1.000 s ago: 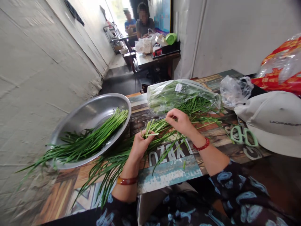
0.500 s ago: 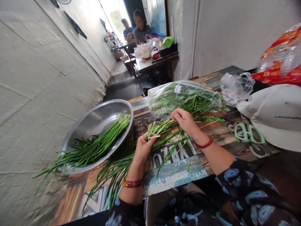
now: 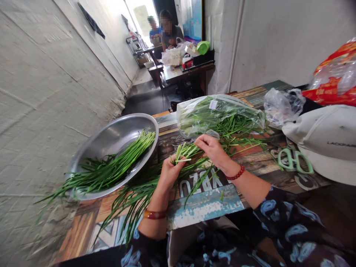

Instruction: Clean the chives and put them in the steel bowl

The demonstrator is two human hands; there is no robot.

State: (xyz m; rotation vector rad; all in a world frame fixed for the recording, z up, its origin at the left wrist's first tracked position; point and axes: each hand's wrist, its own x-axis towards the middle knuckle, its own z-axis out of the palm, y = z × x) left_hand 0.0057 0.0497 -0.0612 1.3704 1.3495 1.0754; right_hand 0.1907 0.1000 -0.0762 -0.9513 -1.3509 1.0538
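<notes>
My left hand (image 3: 169,173) is closed around a bunch of garlic chives (image 3: 136,204). Their pale cut ends poke out above the thumb, and the long leaves trail left over the table. To the right of those ends, my right hand (image 3: 213,150) has its fingers pinched together; anything between them is too small to make out. More loose chives (image 3: 200,185) lie on the tabletop under and beyond both hands. A metal basin (image 3: 104,135) on the left holds another pile of chives (image 3: 122,167), whose leaf tips hang over its rim.
A clear plastic bag (image 3: 219,107) of chives lies behind my hands. Green-handled scissors (image 3: 294,160), a pale cap (image 3: 328,141) and a crumpled plastic bag (image 3: 282,107) sit to the right. A brick wall (image 3: 36,122) borders the left side. Two people sit at tables farther back.
My right hand has moved left and slightly down, closer to the stem ends in my left hand. My left hand keeps its grip on the bunch. The view has shifted slightly.
</notes>
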